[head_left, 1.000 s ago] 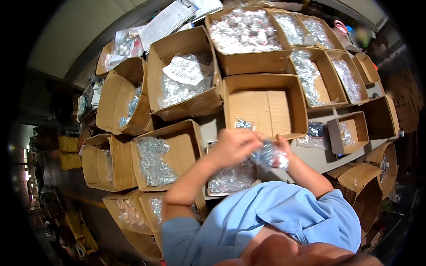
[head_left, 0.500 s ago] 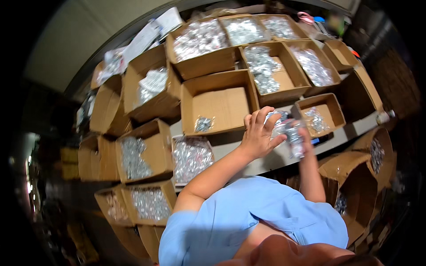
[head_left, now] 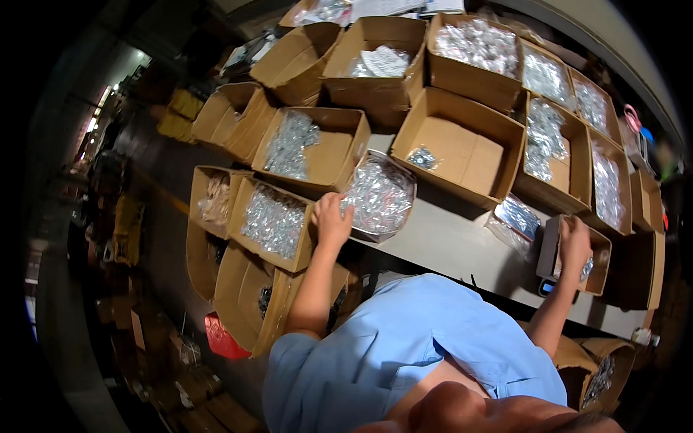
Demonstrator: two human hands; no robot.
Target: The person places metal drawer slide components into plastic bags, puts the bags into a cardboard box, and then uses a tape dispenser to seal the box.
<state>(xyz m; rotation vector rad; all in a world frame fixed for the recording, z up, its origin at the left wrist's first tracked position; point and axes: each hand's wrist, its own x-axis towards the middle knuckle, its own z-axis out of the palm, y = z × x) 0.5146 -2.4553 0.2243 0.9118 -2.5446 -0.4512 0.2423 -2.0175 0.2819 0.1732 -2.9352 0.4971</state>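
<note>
My left hand (head_left: 332, 218) rests on the near rim of an open box filled with clear bags of metal parts (head_left: 380, 193), its fingers curled against the bags. Whether it grips one is hidden. My right hand (head_left: 575, 242) reaches down into a small cardboard box (head_left: 601, 254) that sits on a scale (head_left: 546, 286) at the table's right. Its fingers are closed around a small shiny bag of parts (head_left: 586, 269). A loose clear bag (head_left: 515, 216) lies on the grey table (head_left: 447, 238) between my hands.
Many open cardboard boxes of bagged metal parts crowd the table and the floor on the left. A big box (head_left: 462, 144) behind holds one small bag (head_left: 422, 157). A red object (head_left: 220, 338) lies on the floor.
My hands were together holding a small bag. Now they are apart: the left has gone to the box of bags, the right down into the small box. The view swung left.
</note>
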